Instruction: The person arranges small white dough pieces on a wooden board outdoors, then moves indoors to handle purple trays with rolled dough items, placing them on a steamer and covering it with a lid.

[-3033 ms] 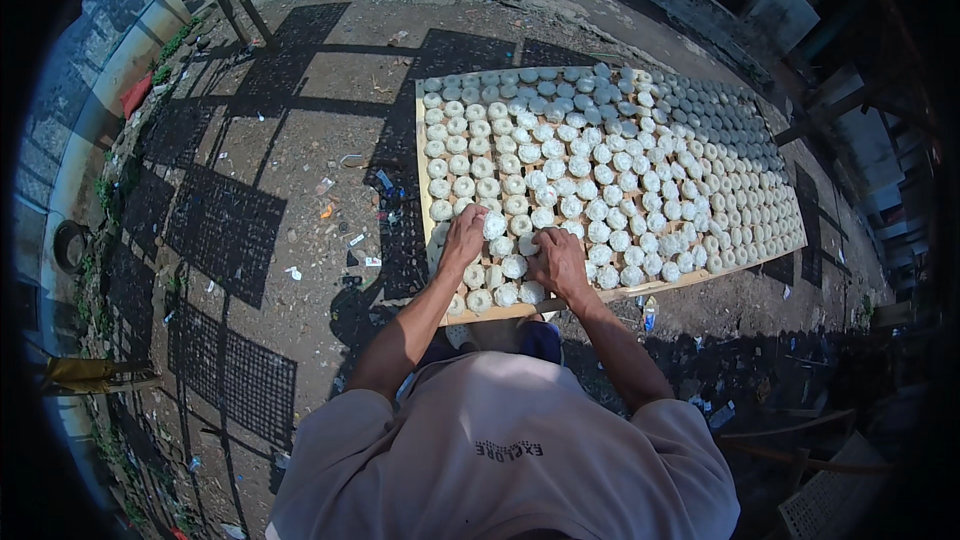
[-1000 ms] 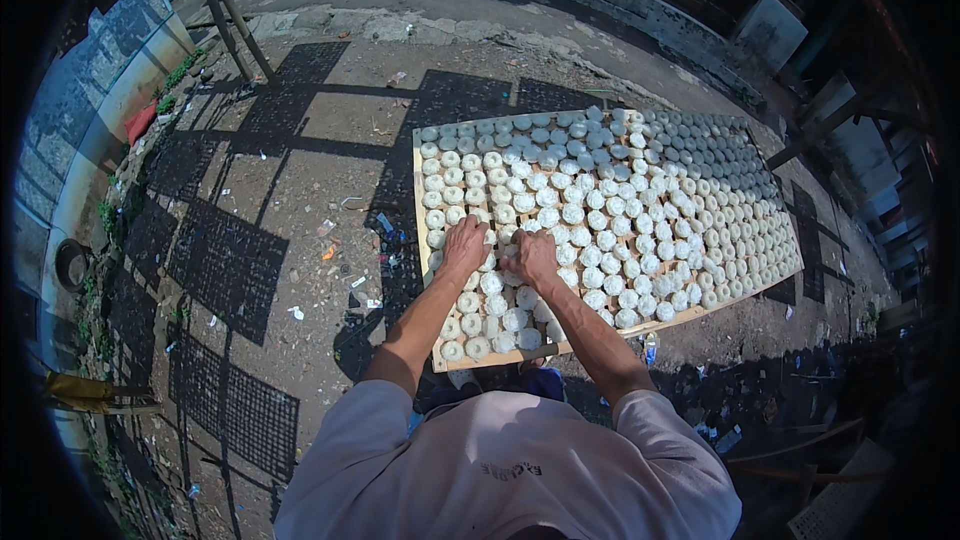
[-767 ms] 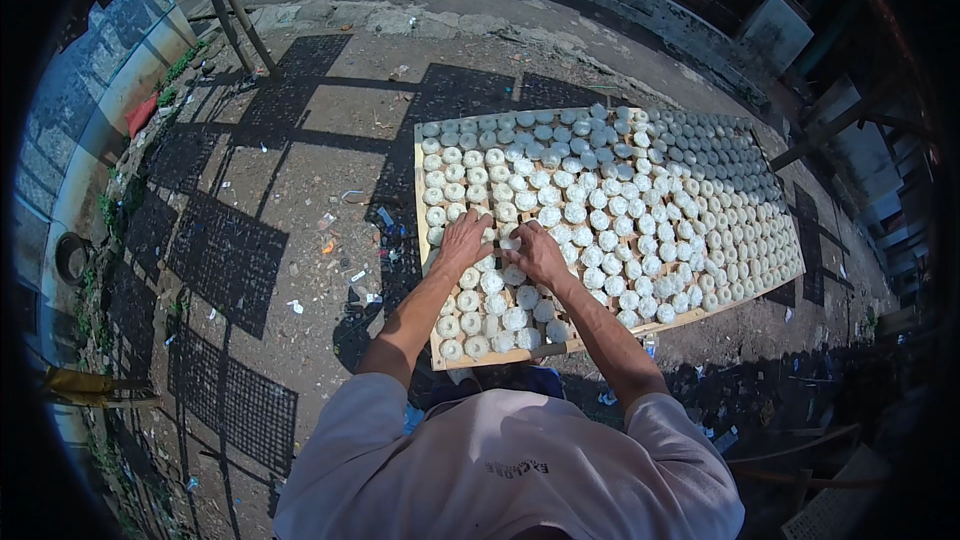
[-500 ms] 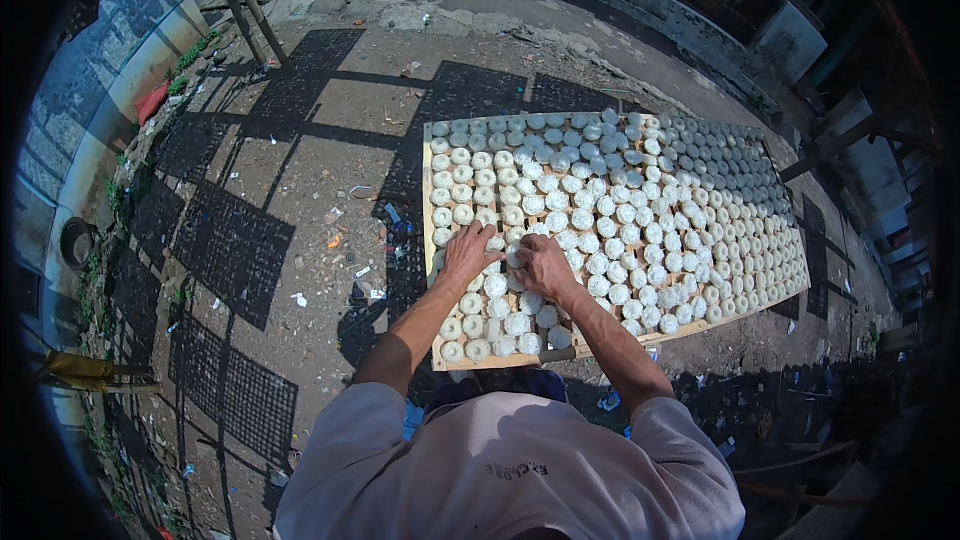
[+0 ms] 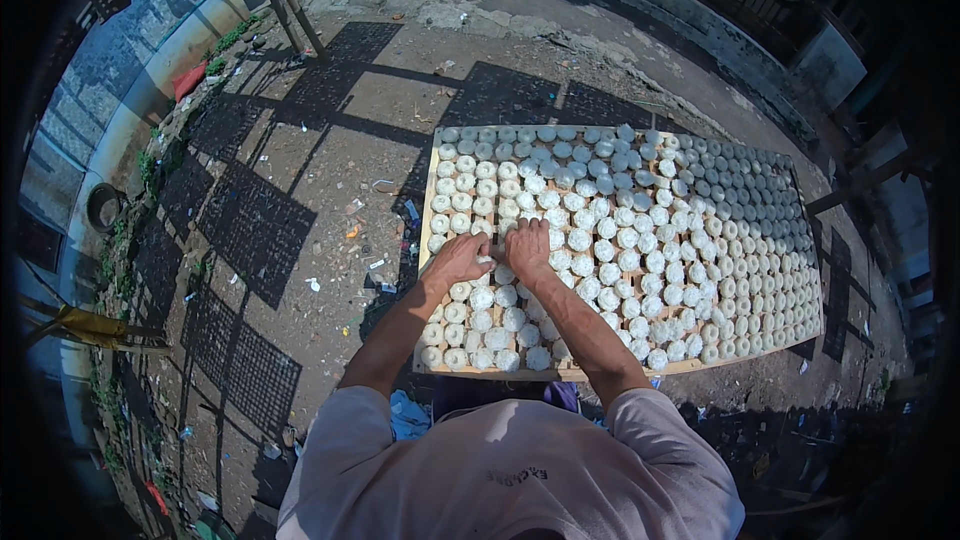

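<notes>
Reaching over the near left part of the wooden-framed tray (image 5: 432, 187), both hands work among white dough rounds (image 5: 513, 319). The right hand (image 5: 529, 245) has just edged farther out, fingers bent down; the left hand (image 5: 462, 260) curls close by. Handling apparently continues in that patch, though I can't tell whether either grip holds a round.

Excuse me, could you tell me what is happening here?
Outdoors, a person's left hand and right hand are close together among round white pieces on a wide tray, towards its left end. Whether either hand grips a piece is hard to tell. Pieces cover most of the tray.
</notes>
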Tool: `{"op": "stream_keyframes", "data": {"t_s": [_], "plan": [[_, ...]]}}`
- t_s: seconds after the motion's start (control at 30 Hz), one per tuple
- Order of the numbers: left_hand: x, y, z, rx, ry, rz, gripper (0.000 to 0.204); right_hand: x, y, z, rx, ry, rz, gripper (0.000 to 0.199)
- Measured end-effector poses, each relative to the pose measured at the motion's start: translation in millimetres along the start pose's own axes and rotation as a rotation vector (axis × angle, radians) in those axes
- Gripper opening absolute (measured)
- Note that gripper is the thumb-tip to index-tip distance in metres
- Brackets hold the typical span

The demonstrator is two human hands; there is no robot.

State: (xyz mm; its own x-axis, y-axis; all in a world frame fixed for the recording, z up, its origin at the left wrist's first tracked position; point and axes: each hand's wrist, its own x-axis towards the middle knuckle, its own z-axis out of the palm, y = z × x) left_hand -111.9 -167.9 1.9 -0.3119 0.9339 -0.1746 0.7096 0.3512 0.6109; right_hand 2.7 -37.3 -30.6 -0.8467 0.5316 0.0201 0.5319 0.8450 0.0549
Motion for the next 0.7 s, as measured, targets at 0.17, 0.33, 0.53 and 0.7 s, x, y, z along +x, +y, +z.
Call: {"op": "stream_keyframes", "data": {"t_s": [0.17, 0.33, 0.53, 0.7], "plan": [[0, -9, 7, -0.183, 0.118, 0.075, 0.034, -4, 13, -33, 0.295, -0.106, -0.004, 0.038], [-2, -9, 6, -0.370, 0.210, 0.058, 0.032, -10, 28, -24, 0.945, -0.032, 0.159, 0.049], [-6, -19, 3, -0.120, 0.254, 0.265, 0.026, -25, 23, -31, 0.764, -0.056, 0.081, 0.040], [25, -31, -4, -0.003, 0.438, 0.195, 0.027, -36, 21, -45, 0.319, 0.006, -0.073, 0.038]]}}
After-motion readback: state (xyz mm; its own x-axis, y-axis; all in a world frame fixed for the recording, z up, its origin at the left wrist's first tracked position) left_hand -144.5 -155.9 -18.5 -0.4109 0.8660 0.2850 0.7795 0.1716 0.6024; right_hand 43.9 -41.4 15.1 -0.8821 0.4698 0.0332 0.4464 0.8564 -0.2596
